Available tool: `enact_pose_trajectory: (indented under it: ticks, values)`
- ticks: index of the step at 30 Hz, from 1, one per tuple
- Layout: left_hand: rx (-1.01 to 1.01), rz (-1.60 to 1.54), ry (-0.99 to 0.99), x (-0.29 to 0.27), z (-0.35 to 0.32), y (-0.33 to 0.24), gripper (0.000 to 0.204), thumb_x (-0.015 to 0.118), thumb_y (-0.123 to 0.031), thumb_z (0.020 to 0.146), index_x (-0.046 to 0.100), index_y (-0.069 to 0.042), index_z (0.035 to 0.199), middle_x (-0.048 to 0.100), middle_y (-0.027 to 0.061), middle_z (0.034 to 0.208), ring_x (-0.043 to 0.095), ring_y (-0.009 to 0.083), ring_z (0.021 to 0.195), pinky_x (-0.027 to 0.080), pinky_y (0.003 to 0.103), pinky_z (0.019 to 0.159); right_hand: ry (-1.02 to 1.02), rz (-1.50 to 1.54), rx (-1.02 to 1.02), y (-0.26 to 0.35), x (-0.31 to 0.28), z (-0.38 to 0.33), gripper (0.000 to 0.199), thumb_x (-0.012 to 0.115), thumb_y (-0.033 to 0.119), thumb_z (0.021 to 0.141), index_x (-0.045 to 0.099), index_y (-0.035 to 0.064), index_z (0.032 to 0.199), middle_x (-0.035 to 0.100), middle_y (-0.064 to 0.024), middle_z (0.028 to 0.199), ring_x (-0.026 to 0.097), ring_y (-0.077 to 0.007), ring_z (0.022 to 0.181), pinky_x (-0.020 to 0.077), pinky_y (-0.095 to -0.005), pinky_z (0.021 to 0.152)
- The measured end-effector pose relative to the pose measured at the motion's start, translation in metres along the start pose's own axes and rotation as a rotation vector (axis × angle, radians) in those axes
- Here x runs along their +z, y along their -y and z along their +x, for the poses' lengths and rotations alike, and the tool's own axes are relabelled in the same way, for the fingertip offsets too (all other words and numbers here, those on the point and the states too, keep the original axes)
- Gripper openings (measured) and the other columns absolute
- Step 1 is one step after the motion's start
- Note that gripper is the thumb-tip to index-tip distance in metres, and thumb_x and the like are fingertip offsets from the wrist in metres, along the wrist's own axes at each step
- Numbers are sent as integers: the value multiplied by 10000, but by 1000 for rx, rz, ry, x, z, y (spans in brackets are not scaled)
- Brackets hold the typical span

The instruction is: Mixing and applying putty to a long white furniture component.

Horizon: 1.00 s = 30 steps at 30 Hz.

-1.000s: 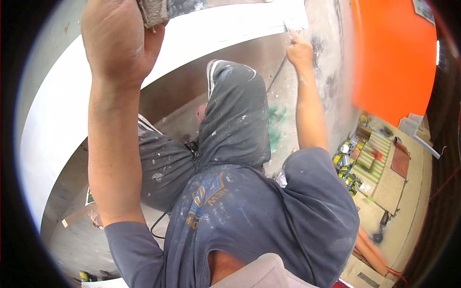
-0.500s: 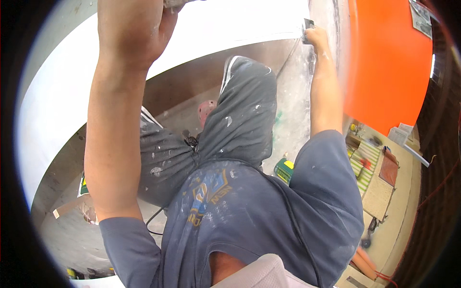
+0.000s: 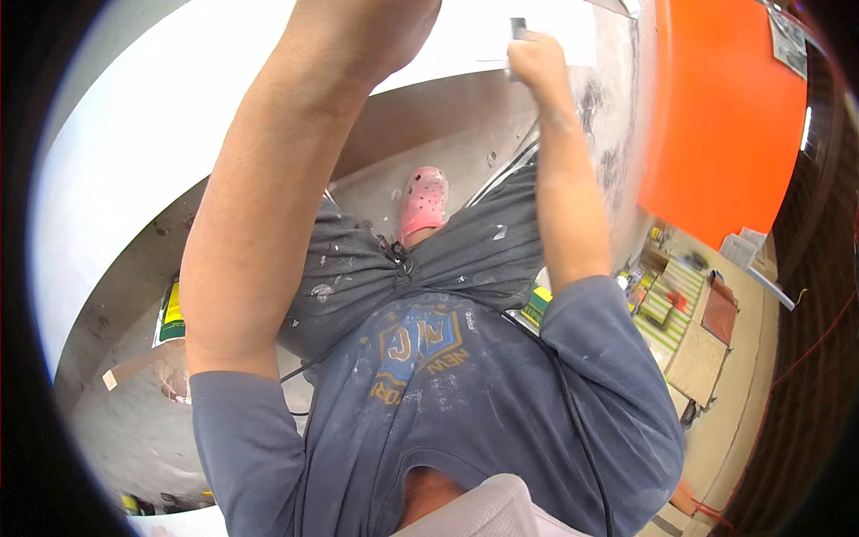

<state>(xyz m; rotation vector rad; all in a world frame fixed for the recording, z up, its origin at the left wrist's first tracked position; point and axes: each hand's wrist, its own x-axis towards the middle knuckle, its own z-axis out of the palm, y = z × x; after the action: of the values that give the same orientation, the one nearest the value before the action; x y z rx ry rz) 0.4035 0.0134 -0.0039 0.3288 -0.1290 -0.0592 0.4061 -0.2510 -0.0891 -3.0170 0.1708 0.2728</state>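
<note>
A large white panel with a curved lower edge spans the top and left of the view. My right hand is closed around a small dark-grey flat tool, held against the panel close to its lower right edge; its exact kind is not clear. My left hand reaches up over the panel at the top of the picture. Its fingers are cut off by the frame edge, so what they hold, if anything, is hidden.
An orange panel stands at the right. Beyond my right elbow, a board and assorted items lie on the floor. A green-and-yellow container sits by my hip, another at left. A black cord crosses my shirt; my foot wears a pink clog.
My right hand has moved left along the panel with the dark tool. My left arm has swung right. My knees have spread, and the pink clog shows more fully.
</note>
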Motion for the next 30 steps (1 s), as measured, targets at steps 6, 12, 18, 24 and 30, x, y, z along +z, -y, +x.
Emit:
enact_pose_trajectory:
  ticks: [6, 12, 18, 24, 30]
  values:
    - [11, 2, 42, -6, -1, -12, 143, 421, -96, 822, 544, -28, 795, 570, 56, 717, 566, 133, 657, 474, 253, 661, -86, 96, -249, 111, 33, -41, 194, 466, 143, 601, 577, -16, 592, 569, -225, 633, 551, -398, 644, 453, -454, 622]
    - [181, 119, -51, -6, -8, -10, 153, 415, -121, 829, 540, -41, 789, 572, 53, 711, 573, 153, 627, 483, 268, 627, 39, 340, -249, 139, 20, -25, 232, 468, 139, 661, 602, -43, 712, 597, -249, 752, 567, -418, 741, 465, -432, 701]
    - [275, 156, -10, 4, -10, -12, 160, 415, -119, 825, 546, -34, 788, 577, 58, 718, 576, 155, 647, 483, 270, 632, -226, 463, -82, 15, -50, -13, 253, 582, 152, 755, 627, -2, 950, 652, -95, 791, 595, -137, 735, 467, -282, 684]
    - [158, 299, -117, -33, -5, -15, 206, 374, -110, 875, 544, 4, 899, 578, 111, 840, 580, 205, 784, 479, 339, 740, -459, 207, 142, -160, -33, 18, 297, 561, 194, 767, 618, 73, 1032, 637, -171, 898, 612, -283, 875, 462, -343, 763]
    - [69, 445, -101, -54, -2, -15, 259, 323, -85, 922, 534, 34, 1012, 573, 164, 960, 583, 259, 894, 473, 420, 845, -504, 85, 110, -196, -5, 34, 349, 504, 191, 783, 576, 123, 1118, 624, -173, 942, 596, -318, 888, 457, -368, 775]
